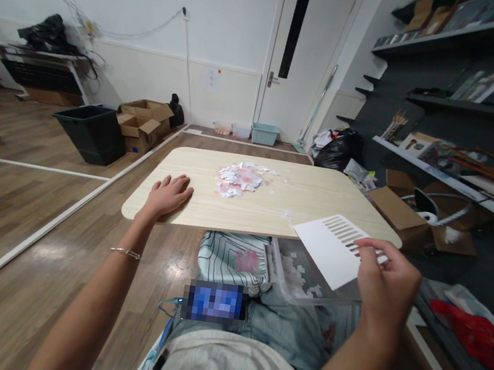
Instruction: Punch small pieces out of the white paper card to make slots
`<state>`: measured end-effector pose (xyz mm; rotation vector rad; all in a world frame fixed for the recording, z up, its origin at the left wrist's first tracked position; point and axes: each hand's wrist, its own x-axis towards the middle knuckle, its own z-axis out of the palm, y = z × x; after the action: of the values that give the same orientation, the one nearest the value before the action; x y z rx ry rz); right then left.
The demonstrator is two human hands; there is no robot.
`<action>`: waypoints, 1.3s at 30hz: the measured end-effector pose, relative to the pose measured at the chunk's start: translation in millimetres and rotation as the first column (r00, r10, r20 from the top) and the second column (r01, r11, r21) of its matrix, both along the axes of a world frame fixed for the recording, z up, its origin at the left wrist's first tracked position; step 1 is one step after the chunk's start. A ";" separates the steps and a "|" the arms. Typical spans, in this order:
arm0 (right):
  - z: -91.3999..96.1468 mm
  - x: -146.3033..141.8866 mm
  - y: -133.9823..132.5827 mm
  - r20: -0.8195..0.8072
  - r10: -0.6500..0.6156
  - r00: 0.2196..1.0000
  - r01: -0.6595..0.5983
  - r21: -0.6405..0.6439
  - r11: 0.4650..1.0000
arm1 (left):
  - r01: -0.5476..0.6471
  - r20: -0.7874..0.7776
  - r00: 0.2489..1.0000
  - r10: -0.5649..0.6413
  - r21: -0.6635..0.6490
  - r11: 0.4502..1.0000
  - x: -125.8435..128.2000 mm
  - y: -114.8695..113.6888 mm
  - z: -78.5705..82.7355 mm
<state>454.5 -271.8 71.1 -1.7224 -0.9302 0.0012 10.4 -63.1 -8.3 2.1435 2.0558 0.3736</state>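
Observation:
My left hand (169,195) lies flat on the near left edge of a low light-wood table (310,197), fingers stretched out, holding nothing. My right hand (385,278) pinches a white sheet of paper (329,247) with a row of cut slits along one edge, held over the table's near right corner. A pile of torn white and pink paper scraps (241,179) sits in the middle of the table, apart from both hands. Under the sheet, on my lap, a clear plastic box (302,278) holds more white scraps.
Dark shelves (467,106) with books and boxes line the right wall. Open cardboard boxes (403,211) lie at the right of the table. A black bin (92,131) and more cardboard boxes (145,123) stand at the back left. A white door (304,51) is behind the table.

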 end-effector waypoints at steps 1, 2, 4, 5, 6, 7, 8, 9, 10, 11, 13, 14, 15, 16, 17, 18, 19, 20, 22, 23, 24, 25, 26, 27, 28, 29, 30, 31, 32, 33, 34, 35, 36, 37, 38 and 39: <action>-0.3 0.3 0.3 0.011 0.010 1.000 -0.010 -0.013 1.000 | 0.001 -0.001 1.000 -0.001 -0.001 1.000 -0.2 0.1 -0.1; -0.4 1.0 -0.2 0.020 0.013 1.000 -0.012 -0.024 1.000 | 0.001 -0.002 1.000 -0.001 0.001 1.000 -0.4 0.1 -0.4; 0.4 3.0 -4.3 0.023 0.010 1.000 -0.010 -0.042 0.999 | -0.001 0.000 1.000 0.001 0.015 1.000 -0.7 0.3 -1.3; 1.2 4.1 -7.9 0.017 0.004 1.000 -0.003 -0.046 0.999 | -0.001 0.003 1.000 0.001 0.022 1.000 -0.9 0.3 -1.7; 2.4 4.9 -12.0 0.008 -0.006 1.000 0.006 -0.047 0.999 | -0.001 0.007 1.000 0.001 0.027 1.000 -0.9 0.4 -2.1; 3.8 5.2 -16.3 -0.001 -0.017 1.000 0.017 -0.043 0.999 | 0.000 0.009 1.000 -0.001 0.028 1.000 -1.0 0.5 -2.3; 5.2 5.1 -20.1 -0.008 -0.027 1.000 0.026 -0.035 0.999 | 0.001 0.009 1.000 -0.001 0.024 1.000 -0.9 0.5 -2.4; 6.5 4.4 -22.8 -0.014 -0.037 0.999 0.037 -0.023 0.999 | 0.001 0.007 1.000 -0.001 0.017 1.000 -0.7 0.5 -2.3; 7.7 3.2 -23.9 -0.016 -0.043 0.999 0.043 -0.013 0.999 | -0.002 0.003 1.000 0.002 0.009 1.000 -0.4 0.5 -2.0; 8.6 1.7 -23.4 -0.015 -0.040 0.999 0.040 -0.008 0.999 | -0.006 -0.002 1.000 0.006 0.002 1.000 -0.1 0.5 -1.7; 9.4 -1.2 -18.5 0.001 -0.019 1.000 0.019 -0.017 1.000 | -0.011 -0.006 1.000 0.011 -0.008 1.000 0.5 0.4 -1.1; 9.4 -2.2 -15.3 0.017 -0.008 1.000 0.009 -0.030 1.000 | -0.013 -0.004 1.000 0.013 -0.008 1.000 0.7 0.4 -0.8; 9.1 -2.6 -12.7 0.034 -0.002 0.999 0.004 -0.044 0.999 | -0.014 -0.001 1.000 0.014 -0.006 1.000 0.8 0.3 -0.7; 8.9 -2.4 -11.5 0.047 0.004 0.999 -0.001 -0.059 0.998 | -0.015 0.003 1.000 0.015 -0.001 1.000 0.8 0.3 -0.6; 8.8 -1.8 -12.3 0.054 0.007 0.999 -0.004 -0.073 0.997 | -0.014 0.006 1.000 0.014 0.004 1.000 0.7 0.2 -0.6; 9.1 -0.8 -15.3 0.057 0.011 0.998 -0.006 -0.084 0.996 | -0.013 0.008 1.000 0.013 0.007 1.000 0.6 0.0 -0.5; 9.8 0.2 -20.3 0.058 0.012 0.998 -0.006 -0.095 0.995 | -0.012 0.009 1.000 0.012 0.007 1.000 0.5 -0.2 -0.2; 11.0 1.1 -26.7 0.059 0.011 0.998 -0.005 -0.100 0.995 | -0.010 0.008 1.000 0.010 0.004 1.000 0.3 -0.5 0.1; 14.4 1.9 -40.3 0.077 -0.012 0.997 0.018 -0.076 0.997 | -0.009 0.007 1.000 0.009 -0.002 1.000 0.2 -1.2 1.3; 16.1 1.9 -45.5 0.084 -0.029 0.996 0.033 -0.049 0.998 | -0.010 0.007 1.000 0.010 -0.002 1.000 0.3 -1.5 2.0; 17.4 1.8 -48.6 0.088 -0.043 0.995 0.045 -0.024 0.999 | -0.011 0.005 1.000 0.011 0.000 1.000 0.3 -1.6 2.6; 18.0 1.7 -49.2 0.085 -0.052 0.995 0.053 -0.003 0.999 | -0.011 0.003 1.000 0.011 0.001 1.000 0.5 -1.7 3.1; 17.8 1.7 -47.2 0.077 -0.057 0.995 0.057 0.010 0.998 | -0.009 0.000 1.000 0.009 0.002 1.000 0.5 -1.6 3.3; 16.7 2.0 -43.0 0.068 -0.055 0.996 0.054 0.009 0.998 | -0.008 -0.002 1.000 0.008 0.002 1.000 0.5 -1.3 3.2; 15.0 2.5 -37.2 0.059 -0.043 0.997 0.043 -0.002 0.999 | -0.007 -0.003 1.000 0.007 0.003 1.000 0.4 -1.0 2.6; 12.7 3.1 -30.4 0.053 -0.028 0.998 0.029 -0.013 1.000 | -0.007 -0.001 1.000 0.007 0.004 1.000 0.2 -0.5 1.7; 10.4 3.8 -23.6 0.050 -0.008 0.999 0.009 -0.025 1.000 | -0.008 0.001 1.000 0.008 0.006 1.000 -0.1 0.2 0.5; 8.1 4.5 -17.4 0.053 0.016 0.998 -0.014 -0.038 0.999 | -0.010 0.004 1.000 0.009 0.009 1.000 -0.5 0.9 -1.0; 6.3 5.1 -12.4 0.059 0.036 0.998 -0.033 -0.049 0.998 | -0.011 0.007 1.000 0.011 0.014 1.000 -0.9 1.8 -2.5; 5.0 5.5 -9.3 0.065 0.047 0.997 -0.043 -0.056 0.998 | -0.011 0.008 1.000 0.011 0.020 1.000 -1.3 2.5 -3.8; 4.3 5.6 -8.3 0.071 0.049 0.996 -0.044 -0.062 0.997 | -0.010 0.008 1.000 0.010 0.025 1.000 -1.6 3.1 -4.9; 4.3 5.7 -9.4 0.079 0.041 0.996 -0.036 -0.068 0.997 | -0.008 0.007 1.000 0.008 0.028 1.000 -1.8 3.4 -5.4; 4.8 5.7 -12.3 0.087 0.029 0.996 -0.023 -0.072 0.997 | -0.006 0.003 1.000 0.006 0.027 1.000 -1.9 3.5 -5.5; 5.8 5.7 -16.4 0.092 0.013 0.996 -0.006 -0.070 0.998 | -0.004 -0.001 1.000 0.004 0.024 1.000 -1.8 3.3 -5.2; 7.1 5.8 -21.1 0.093 -0.002 0.996 0.008 -0.065 0.998 | -0.002 -0.006 1.000 0.002 0.018 1.000 -1.7 3.0 -4.7; 8.6 6.1 -25.6 0.093 -0.013 0.996 0.018 -0.056 0.998 | -0.001 -0.009 1.000 0.001 0.013 1.000 -1.5 2.6 -4.0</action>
<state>460.6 -297.3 79.7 -1.7952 -0.9929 -0.0634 8.9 -60.5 -12.2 2.1555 2.0649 0.3791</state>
